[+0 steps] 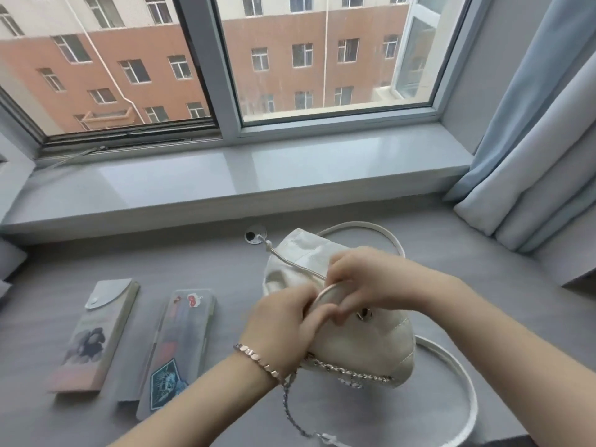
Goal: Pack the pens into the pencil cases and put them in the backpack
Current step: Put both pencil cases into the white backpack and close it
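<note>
White backpack (361,333) lying on grey counter (200,262), right of middle. Both hands on its top flap (329,300): left hand (283,321) pinching flap edge, right hand (364,279) pinching flap from other side. Bracelet (261,362) on left wrist. Chain strap (348,371) along bag bottom. Two pencil cases flat on counter, left of bag, side by side: pink one (93,333) far left, clear one with stickers (180,350) nearer bag, both apart from bag.

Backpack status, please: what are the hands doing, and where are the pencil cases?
Both hands, left and right, fingers working the white backpack flap. Two pencil cases lying on the desk, left of it, not yet packed. Nothing in the way.
</note>
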The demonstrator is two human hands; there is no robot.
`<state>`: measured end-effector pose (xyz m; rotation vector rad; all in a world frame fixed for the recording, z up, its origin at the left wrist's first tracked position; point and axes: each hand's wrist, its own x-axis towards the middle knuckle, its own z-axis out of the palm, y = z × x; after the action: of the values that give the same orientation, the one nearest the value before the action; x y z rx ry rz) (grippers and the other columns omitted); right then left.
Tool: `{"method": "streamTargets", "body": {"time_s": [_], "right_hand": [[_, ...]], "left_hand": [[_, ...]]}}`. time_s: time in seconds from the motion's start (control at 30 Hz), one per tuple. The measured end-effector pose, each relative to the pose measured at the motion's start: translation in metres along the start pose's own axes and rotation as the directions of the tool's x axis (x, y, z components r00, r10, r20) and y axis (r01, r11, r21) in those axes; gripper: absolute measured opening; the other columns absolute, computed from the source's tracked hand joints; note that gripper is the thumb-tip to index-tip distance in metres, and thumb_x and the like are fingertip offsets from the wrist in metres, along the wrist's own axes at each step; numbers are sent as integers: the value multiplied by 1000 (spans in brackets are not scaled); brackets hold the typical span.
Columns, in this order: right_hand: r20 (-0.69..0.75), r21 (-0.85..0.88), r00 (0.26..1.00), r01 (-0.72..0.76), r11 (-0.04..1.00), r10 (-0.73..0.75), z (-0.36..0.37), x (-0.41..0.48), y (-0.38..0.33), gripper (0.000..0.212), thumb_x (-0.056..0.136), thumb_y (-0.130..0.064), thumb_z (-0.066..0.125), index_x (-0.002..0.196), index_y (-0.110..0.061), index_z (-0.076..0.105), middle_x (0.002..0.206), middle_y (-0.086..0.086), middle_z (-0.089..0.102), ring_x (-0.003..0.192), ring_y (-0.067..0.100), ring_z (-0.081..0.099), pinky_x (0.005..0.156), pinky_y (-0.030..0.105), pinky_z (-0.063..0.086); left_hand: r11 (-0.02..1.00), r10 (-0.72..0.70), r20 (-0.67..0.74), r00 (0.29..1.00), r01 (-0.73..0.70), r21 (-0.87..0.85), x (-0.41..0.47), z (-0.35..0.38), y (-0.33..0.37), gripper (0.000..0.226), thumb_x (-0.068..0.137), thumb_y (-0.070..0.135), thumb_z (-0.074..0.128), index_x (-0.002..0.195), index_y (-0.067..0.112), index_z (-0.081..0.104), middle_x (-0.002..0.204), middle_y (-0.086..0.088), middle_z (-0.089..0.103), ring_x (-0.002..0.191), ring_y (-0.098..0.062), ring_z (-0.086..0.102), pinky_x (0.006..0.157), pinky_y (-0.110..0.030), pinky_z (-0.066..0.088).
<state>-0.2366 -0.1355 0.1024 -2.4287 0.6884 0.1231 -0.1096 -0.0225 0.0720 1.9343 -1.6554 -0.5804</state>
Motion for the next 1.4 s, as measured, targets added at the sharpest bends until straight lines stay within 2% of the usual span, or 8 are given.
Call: {"method": "streamTargets", "body": {"time_s": [0.13, 0.3, 0.47, 0.57, 0.67, 0.97, 1.23, 1.4], "right_hand": [[-313, 287, 948, 34, 957, 60, 51, 32, -3, 31, 71, -21, 76, 99, -13, 65, 92, -3, 51, 86, 8, 48, 78, 19, 38], [-661, 34, 747, -74, 997, 78, 124, 36, -8, 21, 66, -22, 77, 76, -10, 62, 95, 7, 64, 86, 27, 62, 81, 27, 35], [-653, 17, 753, -87, 996, 77, 176, 14, 12, 25, 64, -19, 82, 67, -4, 62, 100, 14, 69, 96, 30, 66, 90, 32, 39], [-686, -9, 728, -37, 999, 21, 185, 6, 23, 26, 75, -25, 70, 61, -5, 61, 108, 15, 67, 105, 27, 62, 96, 38, 40], [-720, 71, 689, -44, 996, 82, 186, 9, 22, 22, 63, -16, 83, 65, -5, 64, 107, 14, 68, 107, 22, 61, 100, 31, 36], [-806, -125, 592, -130, 984, -25, 199, 16, 9, 18, 77, -14, 58, 63, -10, 70, 96, 3, 73, 97, 28, 66, 88, 42, 43], [-583, -100, 784, 191, 976, -213, 170, 17, 32, 5, 71, -5, 71, 69, -9, 73, 85, 1, 72, 85, 26, 65, 75, 34, 50], [-345, 351, 924, -40, 936, 168, 149, 14, 27, 42, 69, -11, 75, 109, -18, 64, 101, -6, 55, 95, 6, 52, 88, 11, 36]], "left_hand": [[954, -284, -65, 957, 274, -125, 4, -4, -50, 45, 81, 41, 59, 49, 20, 35, 50, 4, 38, 61, -24, 42, 57, -33, 28], [833, -519, -47, 854, 492, -251, -9, 17, -96, 44, 85, 28, 58, 48, 16, 37, 50, 1, 39, 61, -23, 40, 57, -32, 26], [778, -620, 65, 782, 624, -76, -33, 56, -102, 35, 85, 39, 51, 55, 20, 48, 73, -4, 64, 75, -25, 54, 56, -27, 32], [757, -652, 73, 755, 654, 3, -31, 63, -103, 31, 85, 43, 48, 66, 18, 51, 93, -12, 67, 89, -30, 58, 65, -30, 36], [773, -633, 131, 763, 632, 59, -23, 60, -108, 27, 84, 42, 48, 73, 19, 56, 97, -11, 67, 93, -30, 58, 70, -31, 40], [776, -630, 122, 767, 620, 115, -26, 64, -110, 28, 85, 42, 45, 66, 22, 49, 94, -10, 66, 77, -26, 49, 64, -28, 35], [791, -612, 156, 775, 598, 131, -26, 62, -109, 27, 86, 42, 42, 75, 20, 53, 97, -9, 66, 89, -29, 57, 68, -30, 38], [833, -552, 118, 825, 539, 127, -40, 56, -103, 38, 86, 45, 42, 57, 22, 39, 76, -4, 61, 73, -25, 50, 60, -30, 34]]}}
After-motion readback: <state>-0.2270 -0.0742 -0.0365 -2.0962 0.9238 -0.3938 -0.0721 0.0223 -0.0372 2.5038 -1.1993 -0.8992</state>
